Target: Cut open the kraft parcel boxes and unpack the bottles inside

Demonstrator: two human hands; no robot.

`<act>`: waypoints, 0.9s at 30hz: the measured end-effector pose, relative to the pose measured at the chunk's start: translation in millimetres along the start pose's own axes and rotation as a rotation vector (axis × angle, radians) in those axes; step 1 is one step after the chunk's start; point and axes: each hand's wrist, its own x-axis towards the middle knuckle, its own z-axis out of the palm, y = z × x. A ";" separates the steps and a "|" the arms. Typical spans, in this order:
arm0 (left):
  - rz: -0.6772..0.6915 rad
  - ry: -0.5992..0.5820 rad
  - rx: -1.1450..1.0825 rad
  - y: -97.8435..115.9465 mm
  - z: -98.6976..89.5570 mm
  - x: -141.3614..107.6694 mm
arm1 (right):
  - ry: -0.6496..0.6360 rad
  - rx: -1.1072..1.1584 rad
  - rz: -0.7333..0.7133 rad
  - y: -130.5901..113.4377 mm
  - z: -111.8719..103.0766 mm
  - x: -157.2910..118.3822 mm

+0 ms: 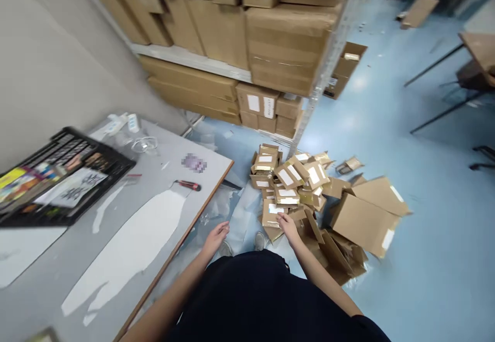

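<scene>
A heap of small cardboard parcels [288,177] with white labels lies on the blue floor in front of me. My right hand [288,227] grips the near edge of one parcel [273,214] at the front of the heap. My left hand [216,236] hangs lower left of it, beside the table edge, with its fingers apart and nothing visible in them. A large flattened-open cardboard box [365,215] lies to the right of the heap, and torn cardboard flaps [332,254] sit just beyond my right forearm.
A grey table with a wooden edge [127,249] fills the left, holding a black crate [64,177] and a red utility knife [188,185]. Metal shelving stacked with cartons [286,43] stands ahead. Clear plastic sheeting [240,218] lies by my feet [260,241].
</scene>
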 end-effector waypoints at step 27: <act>0.003 1.145 -0.966 -271.0 -268.1 -245.9 | -1.041 -0.522 -0.114 30.2 419.0 -194.1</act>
